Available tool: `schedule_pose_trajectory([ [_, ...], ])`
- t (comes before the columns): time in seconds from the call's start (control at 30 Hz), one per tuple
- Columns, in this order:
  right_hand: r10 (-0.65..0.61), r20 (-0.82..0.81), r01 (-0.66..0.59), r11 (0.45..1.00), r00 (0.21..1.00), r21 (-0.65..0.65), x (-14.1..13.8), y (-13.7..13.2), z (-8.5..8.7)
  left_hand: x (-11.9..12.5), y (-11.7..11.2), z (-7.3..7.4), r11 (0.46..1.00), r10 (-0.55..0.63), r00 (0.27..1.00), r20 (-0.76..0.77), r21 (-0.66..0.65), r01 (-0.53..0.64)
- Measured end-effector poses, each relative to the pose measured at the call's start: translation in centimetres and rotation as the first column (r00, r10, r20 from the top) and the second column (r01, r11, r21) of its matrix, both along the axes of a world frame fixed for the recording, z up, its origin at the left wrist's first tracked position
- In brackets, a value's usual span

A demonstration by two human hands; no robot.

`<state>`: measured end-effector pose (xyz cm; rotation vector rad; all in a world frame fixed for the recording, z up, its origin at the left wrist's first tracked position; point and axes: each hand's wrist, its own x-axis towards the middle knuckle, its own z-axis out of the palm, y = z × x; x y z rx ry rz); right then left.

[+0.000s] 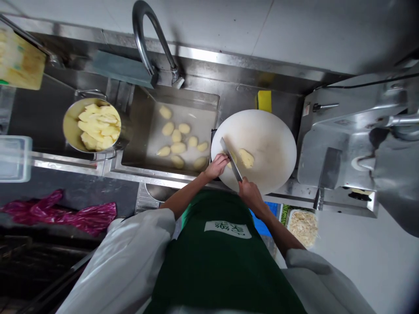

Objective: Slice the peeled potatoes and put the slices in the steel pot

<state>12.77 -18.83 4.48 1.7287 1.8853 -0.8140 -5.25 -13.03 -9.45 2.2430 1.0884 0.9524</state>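
Note:
My right hand (251,196) is wrapped round the handle of a kitchen knife (234,165), its blade slanting up and left across a round white cutting board (275,170). Beside the blade, the curled fingers of my left hand (218,166) hold a peeled potato, mostly hidden by the hand and blade. A cut potato piece (246,158) lies on the board just right of the knife. To the left, several peeled potatoes (178,147) sit in water in the sink (157,161).
A metal pot (70,137) of potato slices (98,126) stands left of the sink, under the faucet's (139,32) left side. A yellow sponge (264,101) is behind the board. Right of it stands a metal slicing machine (350,113) with a cleaver (330,168) lying on it.

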Motion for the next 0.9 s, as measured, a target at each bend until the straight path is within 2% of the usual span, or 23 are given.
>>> schedule_pose_trajectory([
  [0.13,0.015,0.009,-0.015,1.0,1.0,0.019,0.8,-0.6,1.7,0.1,0.0,0.1,1.0,0.004,1.0,-0.003,0.026,-0.004],
  [0.2,0.016,0.014,-0.017,1.0,1.0,0.016,1.0,-0.8,2.0,0.1,0.0,0.0,0.999,0.003,1.0,-0.003,0.037,-0.003],
  [0.43,0.014,0.018,-0.014,1.0,1.0,0.012,-0.4,0.1,-1.0,-0.5,-0.2,-0.8,1.0,-0.018,1.0,0.014,-0.002,0.018],
  [0.5,0.023,0.022,-0.023,0.999,0.999,0.025,-0.3,0.0,-0.9,-0.6,-0.2,-1.1,1.0,-0.024,1.0,0.002,0.001,0.024],
  [0.7,0.046,0.043,-0.048,0.998,0.998,0.048,0.4,-1.0,1.3,-0.6,-0.1,-1.2,0.999,-0.037,0.999,-0.001,-0.027,0.037],
  [0.9,0.038,0.045,-0.039,0.999,0.998,0.015,-0.2,-0.1,-0.3,-0.7,-0.1,-1.2,0.998,-0.05,0.999,-0.021,0.024,0.05],
])
